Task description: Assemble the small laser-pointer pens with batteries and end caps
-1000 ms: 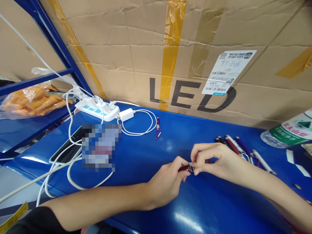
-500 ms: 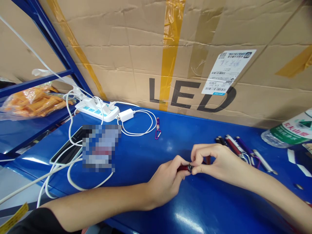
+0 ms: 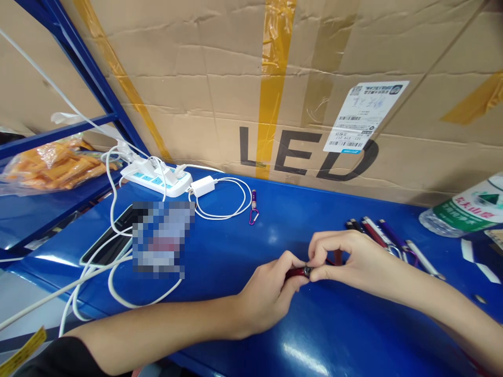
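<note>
My left hand (image 3: 271,285) is closed around a small red keychain flashlight (image 3: 295,272), whose dark end points to the right. Thumb and fingers of my right hand (image 3: 341,259) pinch that dark end, so the fingertips of both hands nearly meet. A bit of red shows behind the right fingers; I cannot tell what part it is. Farther back lies a purple keychain flashlight (image 3: 253,198) with a purple carabiner clip (image 3: 253,215). Beyond my right wrist rests a group of several similar flashlights (image 3: 375,232) in black, red, silver and purple, partly hidden by the wrist.
A white power strip (image 3: 157,180) with plugs and cables stands at the back left of the blue table (image 3: 220,246). Nearby lie a phone (image 3: 108,241) and a pixelated item (image 3: 163,238). A large cardboard box (image 3: 220,78) rises behind. A water bottle (image 3: 463,209) lies at right.
Both hands stay in nearly the same place on the red flashlight. The right fingers have shifted very slightly at its dark end, and the view has moved a little.
</note>
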The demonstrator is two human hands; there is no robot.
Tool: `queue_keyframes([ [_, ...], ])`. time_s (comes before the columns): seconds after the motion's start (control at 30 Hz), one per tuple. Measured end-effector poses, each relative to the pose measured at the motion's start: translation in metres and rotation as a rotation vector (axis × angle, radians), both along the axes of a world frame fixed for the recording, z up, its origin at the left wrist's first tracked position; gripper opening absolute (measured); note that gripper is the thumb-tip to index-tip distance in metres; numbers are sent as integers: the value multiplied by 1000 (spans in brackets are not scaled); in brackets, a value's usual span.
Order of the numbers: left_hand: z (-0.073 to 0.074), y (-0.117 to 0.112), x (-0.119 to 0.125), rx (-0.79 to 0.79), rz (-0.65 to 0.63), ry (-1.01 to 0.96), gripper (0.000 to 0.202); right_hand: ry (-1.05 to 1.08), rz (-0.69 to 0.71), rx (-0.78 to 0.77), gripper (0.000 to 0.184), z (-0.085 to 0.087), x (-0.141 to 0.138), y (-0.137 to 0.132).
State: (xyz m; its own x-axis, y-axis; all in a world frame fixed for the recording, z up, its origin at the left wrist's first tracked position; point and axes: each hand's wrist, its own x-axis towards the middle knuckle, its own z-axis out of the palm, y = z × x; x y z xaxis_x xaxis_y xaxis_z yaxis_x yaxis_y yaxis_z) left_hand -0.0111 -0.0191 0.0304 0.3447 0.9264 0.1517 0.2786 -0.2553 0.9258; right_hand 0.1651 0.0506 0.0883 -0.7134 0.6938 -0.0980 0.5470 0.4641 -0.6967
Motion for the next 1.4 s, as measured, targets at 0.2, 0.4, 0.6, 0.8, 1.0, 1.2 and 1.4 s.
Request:
queue_keyframes([
  [0.2, -1, -1, 0, 7, 7, 17, 6, 6, 37, 38, 20, 4, 2, -1],
  [0.4, -1, 3, 1, -30, 40, -10, 7, -12, 33, 131, 21, 4, -1, -1],
  [0.6, 4, 4, 2, -38, 83, -65, 10, -62, 14, 242, 23, 12, -4, 2],
  [0.8, 2, 3, 1, -7, 135, -78, 11, -20, 30, 323, 25, 28, -24, -1],
  [1.0, 4, 3, -1, 9, 187, -98, 19, -34, 42, 313, 21, 25, -31, -5],
  [1.2, 7, -2, -1, -10, 156, -107, 15, 23, -13, 269, 27, 18, -18, -10],
  [1.4, 3, -6, -1, 25, 33, -6, 17, 114, -145, 163, 27, -1, -6, -28],
])
